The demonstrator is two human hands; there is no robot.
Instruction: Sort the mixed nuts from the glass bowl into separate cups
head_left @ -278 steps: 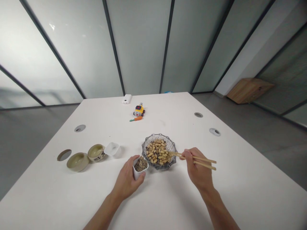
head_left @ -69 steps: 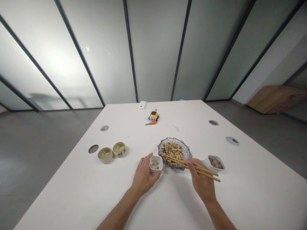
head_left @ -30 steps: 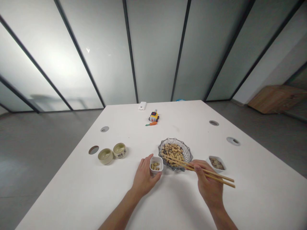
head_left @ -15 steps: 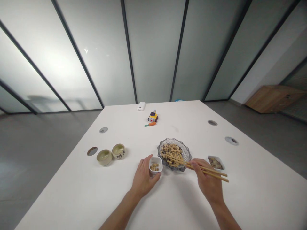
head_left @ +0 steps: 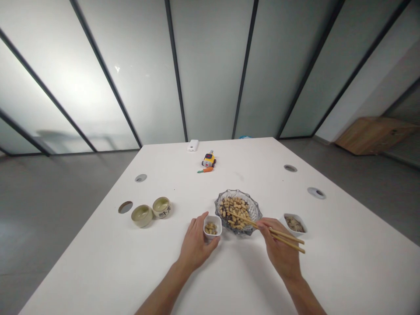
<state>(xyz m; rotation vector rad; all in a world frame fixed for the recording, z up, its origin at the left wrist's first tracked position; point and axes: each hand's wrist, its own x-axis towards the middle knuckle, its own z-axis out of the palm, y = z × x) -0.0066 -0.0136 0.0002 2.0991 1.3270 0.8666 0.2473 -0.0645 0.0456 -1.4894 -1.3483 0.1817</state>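
My left hand (head_left: 197,245) curls round a small white square bowl (head_left: 219,222), fingers on its far left side and thumb at its near right. Several pale nuts (head_left: 211,228) lie inside it. Just right of it stands a scalloped glass bowl (head_left: 257,210) with peanuts (head_left: 236,205) and dark seeds mixed together. My right hand (head_left: 278,249) is closed on a pair of wooden chopsticks (head_left: 285,238), whose tips reach into the peanuts. Whether the tips pinch anything is too small to tell. Partly behind my right hand sits another white bowl (head_left: 303,229) holding brownish flat pieces.
Two green ceramic cups (head_left: 142,215) stand together at the left of the white table (head_left: 157,267). Farther back are a yellow toy vehicle (head_left: 209,159), an orange toy carrot (head_left: 205,170) and a white device (head_left: 193,145). Round holes (head_left: 125,207) pierce the tabletop near both sides.
My right hand has shifted slightly left and nearer, and the chopsticks' rear ends have dropped down and left. My left hand and the small bowl stay nearly where they were.
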